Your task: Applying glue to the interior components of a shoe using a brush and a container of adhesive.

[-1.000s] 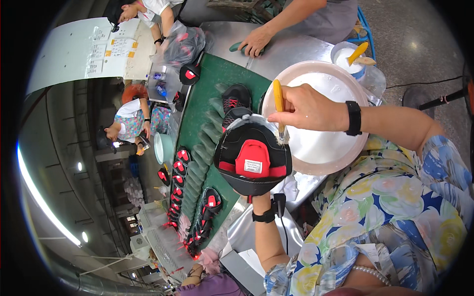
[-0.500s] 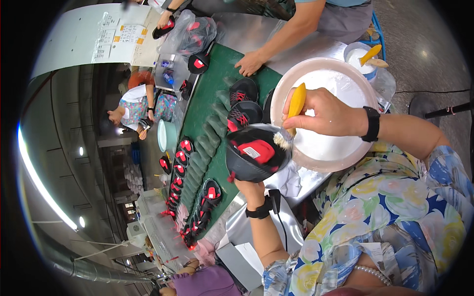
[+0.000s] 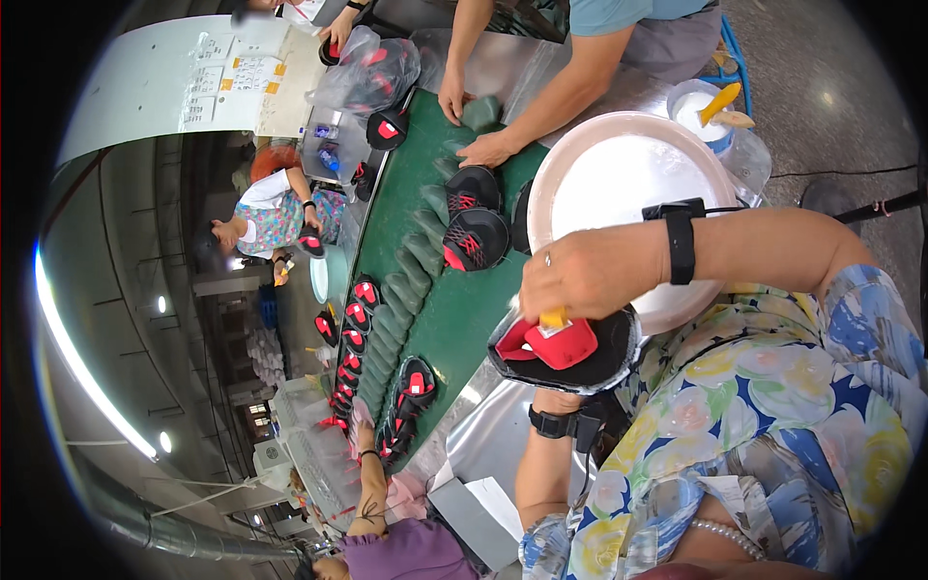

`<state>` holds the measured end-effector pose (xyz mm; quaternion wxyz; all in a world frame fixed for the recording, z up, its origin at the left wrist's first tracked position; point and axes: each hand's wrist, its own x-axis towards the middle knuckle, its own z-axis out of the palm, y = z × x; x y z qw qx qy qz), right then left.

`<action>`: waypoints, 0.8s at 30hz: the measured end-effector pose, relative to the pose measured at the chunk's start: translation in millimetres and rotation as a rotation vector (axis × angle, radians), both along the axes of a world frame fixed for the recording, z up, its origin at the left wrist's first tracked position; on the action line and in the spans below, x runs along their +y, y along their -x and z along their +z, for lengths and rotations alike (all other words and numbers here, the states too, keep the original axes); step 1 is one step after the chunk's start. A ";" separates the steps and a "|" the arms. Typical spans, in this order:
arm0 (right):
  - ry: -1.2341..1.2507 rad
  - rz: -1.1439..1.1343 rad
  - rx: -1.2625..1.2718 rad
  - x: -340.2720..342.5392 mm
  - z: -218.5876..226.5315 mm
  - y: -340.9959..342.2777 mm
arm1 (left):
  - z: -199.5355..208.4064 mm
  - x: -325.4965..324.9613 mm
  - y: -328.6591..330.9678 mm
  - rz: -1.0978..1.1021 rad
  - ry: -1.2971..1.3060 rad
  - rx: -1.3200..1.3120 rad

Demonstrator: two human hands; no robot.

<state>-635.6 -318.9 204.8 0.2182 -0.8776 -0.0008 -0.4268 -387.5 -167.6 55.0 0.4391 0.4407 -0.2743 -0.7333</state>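
A black shoe upper (image 3: 512, 365) with a red tongue (image 3: 570, 345) is tilted so that its open underside faces up, close to my body. Below it is my left hand (image 3: 561, 399), closed on the upper, its fingers mostly hidden. My right hand (image 3: 590, 275) is over the upper's edge, closed round a brush whose yellow handle (image 3: 554, 318) shows only in part; the bristles are hidden. Just beyond my right wrist stands a wide pale-pink basin (image 3: 551, 174) of white liquid, partly covered by my forearm.
Two black uppers (image 3: 476, 239) lie on the green conveyor belt (image 3: 449, 319) beside rows of grey-green shoe-shaped pieces (image 3: 396, 300) and more uppers (image 3: 411, 396). Across the belt, a co-worker's hands (image 3: 488, 148) handle one grey-green piece. A tub (image 3: 720, 135) with yellow-handled brushes stands behind the basin.
The upper has come nearer my body and turned, and my right hand has moved the brush down over it. A co-worker's second hand has come to the belt; another person reaches in at lower left.
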 end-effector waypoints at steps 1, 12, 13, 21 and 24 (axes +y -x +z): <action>-0.075 -0.035 0.076 -3.8 0.3 6.6 | 5.9 -5.0 0.9 0.017 0.008 0.041; -0.525 -0.162 0.293 -11.8 16.9 29.8 | 74.0 -35.6 -7.1 0.182 0.270 0.083; -0.479 -0.190 0.173 -10.2 15.4 28.4 | 77.7 -39.0 -6.3 0.188 0.286 0.077; -0.261 -0.156 0.203 -10.3 -3.8 28.7 | 91.6 -46.2 -3.7 0.233 0.378 0.038; -0.437 -0.218 0.177 0.2 1.2 38.7 | 94.3 -57.5 -3.8 0.243 0.420 0.029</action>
